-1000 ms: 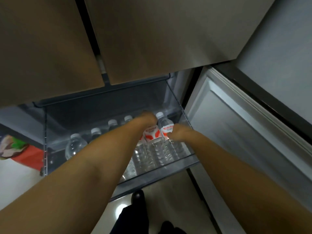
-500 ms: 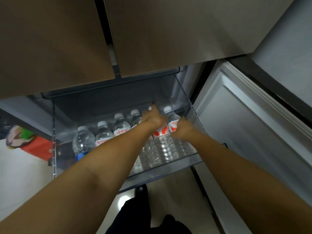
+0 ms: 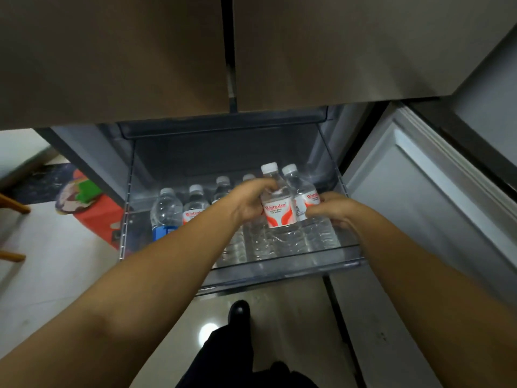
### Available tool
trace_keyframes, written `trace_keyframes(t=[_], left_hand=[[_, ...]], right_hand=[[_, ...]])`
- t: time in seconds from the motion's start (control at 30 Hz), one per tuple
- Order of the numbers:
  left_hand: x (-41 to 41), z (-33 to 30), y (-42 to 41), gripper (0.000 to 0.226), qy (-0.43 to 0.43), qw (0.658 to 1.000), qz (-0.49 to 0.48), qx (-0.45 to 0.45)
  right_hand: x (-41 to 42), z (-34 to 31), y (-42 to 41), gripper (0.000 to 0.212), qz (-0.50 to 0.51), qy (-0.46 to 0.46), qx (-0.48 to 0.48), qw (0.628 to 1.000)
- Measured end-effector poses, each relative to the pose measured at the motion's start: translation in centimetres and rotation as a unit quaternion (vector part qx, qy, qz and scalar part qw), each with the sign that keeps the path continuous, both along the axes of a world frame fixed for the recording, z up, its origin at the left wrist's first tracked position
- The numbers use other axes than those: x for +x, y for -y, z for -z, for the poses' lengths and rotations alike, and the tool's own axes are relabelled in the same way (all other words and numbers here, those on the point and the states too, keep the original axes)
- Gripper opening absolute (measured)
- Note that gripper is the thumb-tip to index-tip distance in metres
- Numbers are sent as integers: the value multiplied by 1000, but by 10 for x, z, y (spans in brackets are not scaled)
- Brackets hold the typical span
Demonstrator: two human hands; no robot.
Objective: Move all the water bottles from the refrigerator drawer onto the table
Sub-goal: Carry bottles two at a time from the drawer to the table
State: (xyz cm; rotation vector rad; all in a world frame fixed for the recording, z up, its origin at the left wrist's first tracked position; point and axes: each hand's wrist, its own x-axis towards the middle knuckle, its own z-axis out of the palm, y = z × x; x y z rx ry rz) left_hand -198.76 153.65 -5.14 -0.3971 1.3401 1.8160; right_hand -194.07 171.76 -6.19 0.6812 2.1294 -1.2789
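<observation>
Clear plastic drawer (image 3: 279,271) pulled out of a refrigerator, where the left hand (image 3: 253,201) grips one white-capped bottle (image 3: 277,204) and the right hand (image 3: 334,210) grips another bottle (image 3: 303,193) beside it, both upright among the row.

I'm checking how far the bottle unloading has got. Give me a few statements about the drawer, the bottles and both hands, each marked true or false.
1. The left hand holds a red-labelled bottle. True.
2. The right hand hangs idle, holding nothing. False: its grip is on a second bottle.
3. The refrigerator drawer is pushed shut. False: it is pulled out, with bottles in it.
4. A blue-labelled bottle stands at the drawer's left end. True.
5. Both held bottles have white caps. True.
</observation>
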Motion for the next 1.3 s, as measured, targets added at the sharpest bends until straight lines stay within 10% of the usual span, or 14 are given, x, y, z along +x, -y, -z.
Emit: trace_keyframes(t=[0.23,0.5,0.63,0.9,1.3], left_hand=[[15,15,17,38,-110,970,187,-115],[23,24,23,47,-167,977,108,-74],[19,17,28,19,-142,987,36,-71],[18,3,53,40,27,987,-131,85],[58,-48,48,43,79,975,-92,185]], right_hand=[[2,0,-1,28,6,-8,-27,1000],[4,-2,0,30,36,-82,-56,994],[4,-10,1,15,76,-110,-106,985],[-1,-18,3,27,207,-53,-293,932],[10,-51,30,72,225,-58,-395,889]])
